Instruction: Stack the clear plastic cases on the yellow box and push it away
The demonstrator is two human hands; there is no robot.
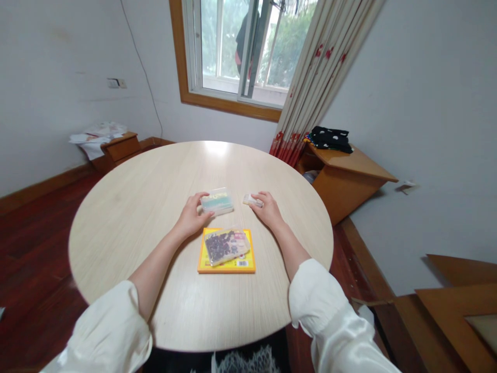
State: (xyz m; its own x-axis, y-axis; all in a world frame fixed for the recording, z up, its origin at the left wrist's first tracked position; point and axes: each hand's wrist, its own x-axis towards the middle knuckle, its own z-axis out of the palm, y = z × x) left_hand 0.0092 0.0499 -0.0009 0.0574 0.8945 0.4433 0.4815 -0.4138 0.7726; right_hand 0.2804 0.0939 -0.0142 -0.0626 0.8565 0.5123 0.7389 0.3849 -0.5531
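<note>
My left hand (194, 213) grips the left side of a clear plastic box (218, 202) with green and yellow inside, thumb at its front and fingers at its back. To the right, my right hand (267, 210) has its thumb and fingers closed on a small whitish block (251, 200), whose kind I cannot make out. Nearer to me lies a flat yellow box (248, 264) with an orange edge and a barcode. On top of it rests a clear flat case (227, 246) of small dark pieces, slightly askew.
All these stand on a round pale wooden table (128, 217). Behind it are a window (233, 52) and a patterned curtain (310, 77). A wooden cabinet (349, 171) with folded black cloth (330, 139) stands right; papers (101, 132) lie on a low stand at left.
</note>
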